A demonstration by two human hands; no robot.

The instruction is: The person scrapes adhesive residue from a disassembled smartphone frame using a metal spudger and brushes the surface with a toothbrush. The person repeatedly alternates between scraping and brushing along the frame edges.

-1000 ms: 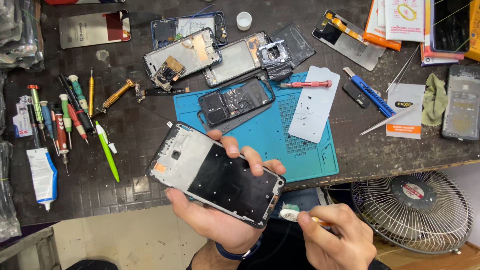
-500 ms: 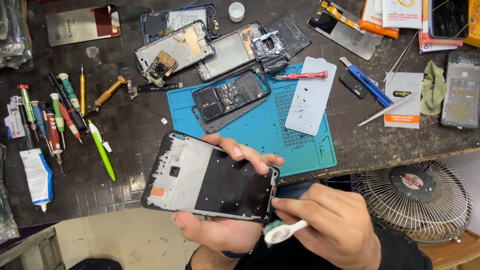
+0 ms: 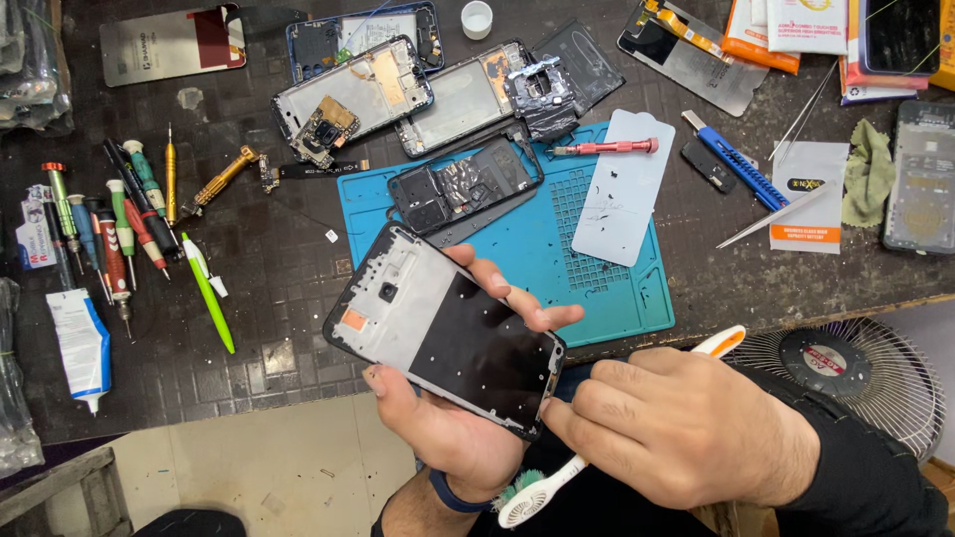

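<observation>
Worktop (image 3: 279, 298), left edge: one white tube (image 3: 82, 348); about eight screwdrivers (image 3: 109, 224) (overlapping, so the count is approximate); one green pen (image 3: 211, 295). Centre: one phone frame (image 3: 443, 328), tilted, held above the worktop's front edge, left hand (image 3: 453, 423) underneath, fingers wrapped around its edges. One blue mat (image 3: 537, 249) behind. Right hand (image 3: 686, 428): fingers closed on one white toothbrush (image 3: 542, 492), bristle end down.
</observation>
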